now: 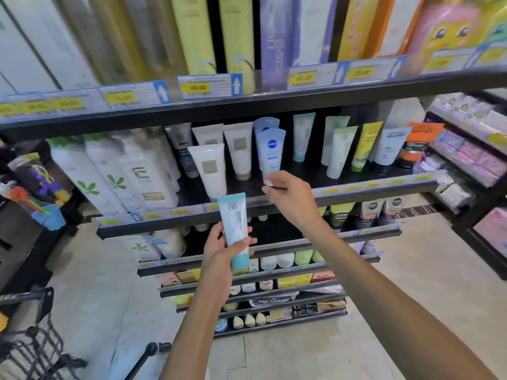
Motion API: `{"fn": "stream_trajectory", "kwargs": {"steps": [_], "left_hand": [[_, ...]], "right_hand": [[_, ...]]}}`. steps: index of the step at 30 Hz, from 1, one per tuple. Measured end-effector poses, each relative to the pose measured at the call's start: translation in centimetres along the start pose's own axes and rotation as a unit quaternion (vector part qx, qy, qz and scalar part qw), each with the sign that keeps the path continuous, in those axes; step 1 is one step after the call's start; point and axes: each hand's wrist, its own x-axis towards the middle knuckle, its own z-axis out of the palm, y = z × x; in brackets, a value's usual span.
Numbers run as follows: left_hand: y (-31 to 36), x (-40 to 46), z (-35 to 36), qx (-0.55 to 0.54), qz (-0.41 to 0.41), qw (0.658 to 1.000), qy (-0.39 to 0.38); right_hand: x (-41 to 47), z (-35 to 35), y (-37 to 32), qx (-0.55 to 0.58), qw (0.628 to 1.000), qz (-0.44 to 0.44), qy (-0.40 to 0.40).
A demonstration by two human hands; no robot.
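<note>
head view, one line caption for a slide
The left hand holds a teal and white tube before a shop shelf while the right hand reaches to the foot of a blue tube.

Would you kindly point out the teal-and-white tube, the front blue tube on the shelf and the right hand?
teal-and-white tube (233,215): head view, upper body below the printed logo.
front blue tube (271,152): head view, middle of its front face.
right hand (288,197): head view, back of the hand.
</note>
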Motion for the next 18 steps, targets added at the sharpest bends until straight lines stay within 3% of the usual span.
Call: {"fn": "stream_trajectory", "kwargs": {"steps": [4, 10, 18], "left_hand": [[-0.9, 0.2, 5.6, 0.005, 0.020, 1.000, 0.011], [-1.8, 2.3, 13.8, 0.046, 0.085, 0.995, 0.034], [-1.3, 7.3, 20.0, 0.121, 0.136, 0.979, 0.091]], "right_hand": [[-0.9, -7.5, 4.5, -0.127, 0.989, -0.076, 0.031], [1.6, -17.5, 11.0, -0.336, 0.933, -0.128, 0.012], [4.9, -21.6, 17.1, -0.458, 0.872, -0.170, -0.027]]}}
